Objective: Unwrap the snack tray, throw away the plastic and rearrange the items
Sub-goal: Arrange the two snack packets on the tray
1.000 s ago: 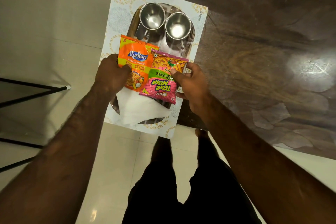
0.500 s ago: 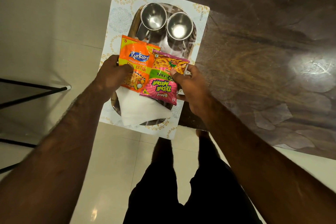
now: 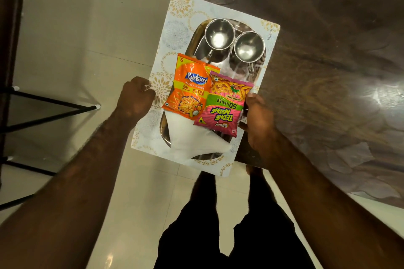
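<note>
Light: dim, warm, from overhead
Glare: bright white patch on the bench (image 3: 381, 96) at right; hot spots inside the steel cups (image 3: 219, 39)
Blur: soft on near forearms (image 3: 72, 192)
Distortion: wide-angle bending at edges
Shadow: dark far-left strip

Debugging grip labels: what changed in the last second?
The left hand left the orange Kurkure snack packet, moved left over the patterned mat, and is now fisted, apparently gripping clear plastic wrap. Unchanged: right hand at right edge of pink Bingo snack packet, two steel cups, white napkin.
</note>
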Motion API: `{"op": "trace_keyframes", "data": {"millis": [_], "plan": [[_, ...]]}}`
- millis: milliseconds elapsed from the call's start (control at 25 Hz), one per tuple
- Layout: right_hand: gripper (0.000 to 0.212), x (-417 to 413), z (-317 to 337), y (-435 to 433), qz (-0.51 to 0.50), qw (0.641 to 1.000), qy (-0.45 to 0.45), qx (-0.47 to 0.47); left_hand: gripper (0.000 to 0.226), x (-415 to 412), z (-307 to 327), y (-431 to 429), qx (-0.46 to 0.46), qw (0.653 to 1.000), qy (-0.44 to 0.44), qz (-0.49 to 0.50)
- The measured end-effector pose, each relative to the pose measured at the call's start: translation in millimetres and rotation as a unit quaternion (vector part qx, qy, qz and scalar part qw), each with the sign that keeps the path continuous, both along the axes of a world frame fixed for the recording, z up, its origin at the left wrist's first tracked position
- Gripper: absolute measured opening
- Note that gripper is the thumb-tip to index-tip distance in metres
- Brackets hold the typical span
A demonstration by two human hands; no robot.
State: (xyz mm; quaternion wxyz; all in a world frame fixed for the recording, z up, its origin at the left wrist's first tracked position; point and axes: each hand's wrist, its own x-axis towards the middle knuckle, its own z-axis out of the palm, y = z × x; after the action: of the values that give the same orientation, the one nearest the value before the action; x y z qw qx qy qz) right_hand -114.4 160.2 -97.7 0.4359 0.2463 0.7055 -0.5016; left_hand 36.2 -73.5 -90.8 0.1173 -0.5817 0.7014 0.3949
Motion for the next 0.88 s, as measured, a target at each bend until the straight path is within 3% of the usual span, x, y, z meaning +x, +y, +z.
{"op": "trace_keyframes", "data": {"millis": [160, 320, 680, 880], "plan": [[0.010, -5, -7, -5, 0.025, 0.999, 0.032, 0.013, 0.047, -4, -20, -3, 0.008, 1.000, -0.007, -0.027], [0.025, -9, -8, -7, -0.003, 0.999, 0.039, 0.027, 0.054, -9, -31, -8, 0.020, 1.000, -0.010, -0.013], [0.023, -15, -19, -3, 0.006, 1.000, -0.003, 0.002, 0.032, -11, -40, -8, 0.028, 0.999, 0.017, -0.001], [0.018, -16, -23, -2, 0.014, 1.000, 0.004, 0.007, 0.035, -10, -36, -7, 0.033, 0.998, 0.043, -0.008]]}}
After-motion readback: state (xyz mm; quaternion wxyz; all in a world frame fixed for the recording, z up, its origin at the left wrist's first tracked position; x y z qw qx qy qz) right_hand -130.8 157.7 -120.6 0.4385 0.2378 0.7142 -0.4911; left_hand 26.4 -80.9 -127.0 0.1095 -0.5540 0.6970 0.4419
